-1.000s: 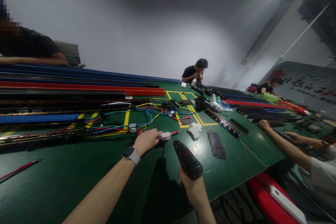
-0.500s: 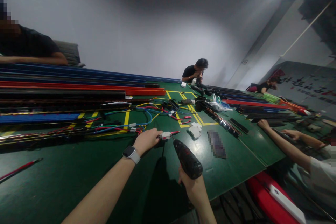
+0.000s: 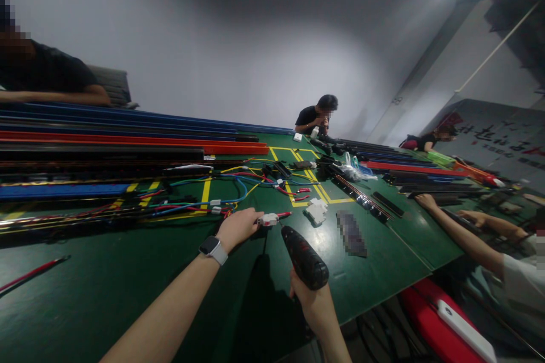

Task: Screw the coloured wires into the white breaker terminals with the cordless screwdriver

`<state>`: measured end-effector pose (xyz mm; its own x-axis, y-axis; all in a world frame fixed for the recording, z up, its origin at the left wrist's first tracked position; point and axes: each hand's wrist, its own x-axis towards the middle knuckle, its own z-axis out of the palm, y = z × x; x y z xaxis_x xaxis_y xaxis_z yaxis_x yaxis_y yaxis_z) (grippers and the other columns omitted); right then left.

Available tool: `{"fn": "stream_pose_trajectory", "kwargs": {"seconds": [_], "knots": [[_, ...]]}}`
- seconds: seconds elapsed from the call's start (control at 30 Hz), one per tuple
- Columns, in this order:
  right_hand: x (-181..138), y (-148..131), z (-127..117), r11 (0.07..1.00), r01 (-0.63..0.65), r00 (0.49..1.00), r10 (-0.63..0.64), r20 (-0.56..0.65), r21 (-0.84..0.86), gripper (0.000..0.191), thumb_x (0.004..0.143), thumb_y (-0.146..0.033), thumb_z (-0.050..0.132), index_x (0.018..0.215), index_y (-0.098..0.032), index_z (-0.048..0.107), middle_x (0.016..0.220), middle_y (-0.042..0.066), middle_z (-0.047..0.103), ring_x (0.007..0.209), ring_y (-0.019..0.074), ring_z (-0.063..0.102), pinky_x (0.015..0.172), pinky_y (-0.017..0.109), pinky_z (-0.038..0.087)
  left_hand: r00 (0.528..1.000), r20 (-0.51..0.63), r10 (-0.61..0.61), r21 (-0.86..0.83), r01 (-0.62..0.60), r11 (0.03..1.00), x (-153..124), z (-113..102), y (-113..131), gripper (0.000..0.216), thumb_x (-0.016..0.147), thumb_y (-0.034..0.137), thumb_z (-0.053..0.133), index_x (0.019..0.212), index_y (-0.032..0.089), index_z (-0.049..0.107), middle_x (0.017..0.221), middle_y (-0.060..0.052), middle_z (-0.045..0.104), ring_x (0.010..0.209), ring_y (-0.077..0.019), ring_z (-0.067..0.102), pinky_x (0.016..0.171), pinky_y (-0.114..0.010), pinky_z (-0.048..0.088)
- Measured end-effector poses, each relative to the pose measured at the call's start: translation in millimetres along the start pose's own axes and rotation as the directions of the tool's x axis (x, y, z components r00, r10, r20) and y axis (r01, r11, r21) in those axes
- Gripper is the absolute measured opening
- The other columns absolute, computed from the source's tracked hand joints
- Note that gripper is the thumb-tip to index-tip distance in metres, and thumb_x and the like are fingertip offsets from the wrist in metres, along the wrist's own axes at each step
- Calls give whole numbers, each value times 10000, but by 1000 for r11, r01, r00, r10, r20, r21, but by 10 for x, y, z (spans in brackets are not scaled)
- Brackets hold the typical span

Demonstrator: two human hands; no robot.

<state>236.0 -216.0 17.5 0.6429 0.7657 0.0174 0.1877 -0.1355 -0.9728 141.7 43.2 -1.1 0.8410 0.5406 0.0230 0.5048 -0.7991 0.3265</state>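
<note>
A big green table (image 3: 76, 312) fills the lower part of the frame. Below the middle is the black power drill (image 3: 304, 261), likely heavy and hard, best held by its handle. The right hand (image 3: 313, 299) wraps round that handle. The left hand (image 3: 239, 228) pinches a white plastic connector block (image 3: 269, 219) near the frame's middle (it should feel light and stiff, but might crack). Its left end looks best to hold, away from the drill. A red wire (image 3: 285, 214) pokes out on the right.
</note>
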Motion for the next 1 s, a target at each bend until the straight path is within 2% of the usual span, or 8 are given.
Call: {"fn": "stream_pose_trajectory", "kwargs": {"seconds": [0.07, 0.2, 0.37, 0.67, 0.83, 1.0], "knots": [[0, 5, 3, 1000, 4, 1000, -4, 0, 2, 210, 839, -383, 651, 773, -185, 671, 575, -19, 587, 571, 171, 572, 627, 307, 482, 1000, -1, 4, 0, -4, 1000, 3, 2, -4, 297, 952, 387, 487, 1181, 359, 674, 1044, -62, 669, 942, -244, 672, 742, -316, 469], [1, -14, 7, 1000, -5, 1000, 5, 1, -2, 212, 834, -369, 659, 726, -187, 662, 565, -15, 588, 563, 166, 566, 622, 304, 487, 1000, -13, 8, 4, -8, 1000, 8, 15, -13, 309, 944, 370, 506, 1214, 371, 657, 1040, -56, 673, 943, -241, 673, 745, -310, 464], [-4, -60, 2, 999, -34, 999, 34, -9, -16, 229, 821, -398, 681, 778, -175, 705, 567, -3, 606, 570, 176, 575, 623, 309, 496, 1000, -12, 10, 13, -9, 1000, 4, 18, -11, 275, 955, 369, 482, 1141, 333, 682, 1018, -63, 671, 927, -243, 677, 722, -307, 458], [-8, -49, 13, 999, -42, 999, 41, -21, -34, 278, 815, -423, 675, 664, -190, 688, 576, 4, 602, 583, 176, 570, 641, 312, 486, 1000, 7, 4, 20, -4, 1000, 3, -6, 6, 296, 951, 366, 497, 1195, 345, 664, 1045, -66, 668, 963, -245, 672, 770, -315, 471], [-4, -44, 14, 999, -29, 999, 29, -28, -14, 256, 819, -419, 670, 749, -176, 709, 547, -13, 583, 567, 171, 563, 625, 303, 491, 1000, 15, -11, 6, 11, 1000, 0, 0, 3, 278, 957, 374, 494, 1167, 337, 673, 1059, -66, 666, 962, -241, 670, 773, -312, 476], [-8, -48, 18, 1000, -11, 999, 10, -31, -28, 266, 819, -424, 672, 724, -178, 713, 544, -6, 594, 553, 174, 568, 610, 306, 492, 1000, 17, -13, -1, 14, 1000, -8, -20, 20, 270, 959, 384, 499, 1163, 337, 670, 1062, -70, 664, 969, -251, 672, 769, -324, 476]]}}
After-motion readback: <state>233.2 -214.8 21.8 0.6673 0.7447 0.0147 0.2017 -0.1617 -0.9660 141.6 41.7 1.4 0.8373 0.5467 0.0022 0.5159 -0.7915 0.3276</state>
